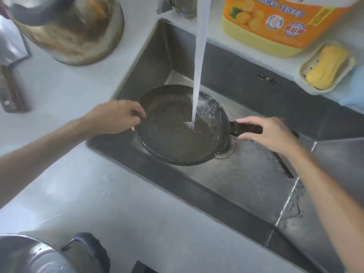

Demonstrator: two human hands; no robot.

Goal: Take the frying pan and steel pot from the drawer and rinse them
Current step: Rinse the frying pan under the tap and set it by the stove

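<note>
The frying pan sits over the left half of the steel sink, right above the drain, with its handle pointing right. A stream of water drops from the far edge and lands just right of the pan's centre, splashing over the far-right part of the inside.

The left hand grips the pan's left rim — fingers curled over the edge. The right hand is wrapped around the handle, thumb on the near side, fingers over the top.

The steel pot is on the counter at the near-left corner, only partly in the shot, and there's a dark handle just to its right. I can't tell for sure if that handle belongs to the pot.

Other stuff around: a big stained metal kettle-looking vessel on the far-left counter, and a cleaver at the left edge with its wooden grip pointing near. On the far-right ledge there's an orange and yellow dish soap jug with lemons on the label, and just right of it a tray holding a yellow soap bar. The faucet base shows at the far edge — blurry though.
</note>
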